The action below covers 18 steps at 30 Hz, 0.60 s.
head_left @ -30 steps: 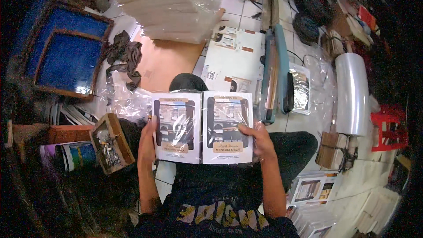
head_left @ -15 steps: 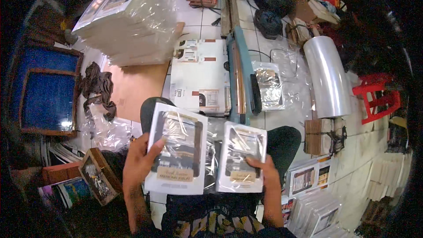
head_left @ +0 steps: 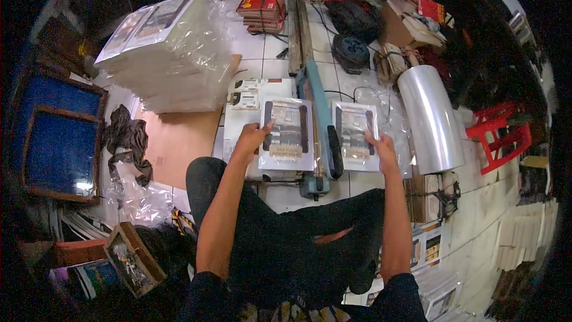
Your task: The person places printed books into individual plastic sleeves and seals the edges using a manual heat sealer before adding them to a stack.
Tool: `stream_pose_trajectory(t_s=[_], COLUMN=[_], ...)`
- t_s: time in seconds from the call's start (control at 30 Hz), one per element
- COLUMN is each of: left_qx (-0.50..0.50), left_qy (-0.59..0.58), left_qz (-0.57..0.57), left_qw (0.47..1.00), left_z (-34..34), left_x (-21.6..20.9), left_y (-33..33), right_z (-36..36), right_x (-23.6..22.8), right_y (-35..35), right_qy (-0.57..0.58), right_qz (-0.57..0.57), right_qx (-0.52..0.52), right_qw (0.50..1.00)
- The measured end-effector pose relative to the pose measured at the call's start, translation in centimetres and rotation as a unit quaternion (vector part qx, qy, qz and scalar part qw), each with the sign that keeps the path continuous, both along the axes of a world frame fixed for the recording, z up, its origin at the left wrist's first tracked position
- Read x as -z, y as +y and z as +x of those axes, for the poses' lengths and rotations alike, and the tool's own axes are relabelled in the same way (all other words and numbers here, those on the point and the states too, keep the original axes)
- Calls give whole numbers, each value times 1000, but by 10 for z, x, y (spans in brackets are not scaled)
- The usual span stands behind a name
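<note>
My left hand [head_left: 252, 142] is closed on the left edge of a white-covered book [head_left: 287, 133] with a dark picture panel, wrapped in glossy clear film. My right hand [head_left: 383, 150] grips the right edge of a second, similar wrapped book [head_left: 356, 132], its thumb on the cover. Between the two books runs a long teal bar sealer [head_left: 322, 98] with a black handle [head_left: 335, 154]. The left book hangs over the white printed box [head_left: 238, 161] and partly over the sealer. Whether film joins the two books, I cannot tell.
A tall stack of books [head_left: 173, 77] under clear plastic stands on a wooden board [head_left: 179, 146] at the left. To the right lie a large roll of clear film [head_left: 430, 119] and a red plastic stool [head_left: 499, 137]. Bundled red books [head_left: 261, 11] sit at the back.
Both hands have moved forward, away from my body, carrying the two wrapped books from above my lap to either side of the sealer. The view has shifted, showing more of my legs.
</note>
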<state>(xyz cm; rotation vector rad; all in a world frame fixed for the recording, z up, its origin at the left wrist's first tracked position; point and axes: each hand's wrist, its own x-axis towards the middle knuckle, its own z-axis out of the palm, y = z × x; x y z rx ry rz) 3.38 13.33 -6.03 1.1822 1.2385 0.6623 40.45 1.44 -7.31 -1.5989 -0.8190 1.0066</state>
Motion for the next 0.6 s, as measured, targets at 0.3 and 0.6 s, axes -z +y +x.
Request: stream_pose_trajectory(t_s=[0.3,0.6], left_qx=[-20,-30], left_qy=[-64,-30], left_qz=[-95,-13], left_qw=[993,999], left_z=[2,7], left_x=[32,35], left_y=[26,26], right_z=[29,-24], right_x=[23,-34], right_y=[32,46], right_qy=[-40,-421], right_qz=[-16,-159], right_qx=[-42,36], right_qw=[998,892])
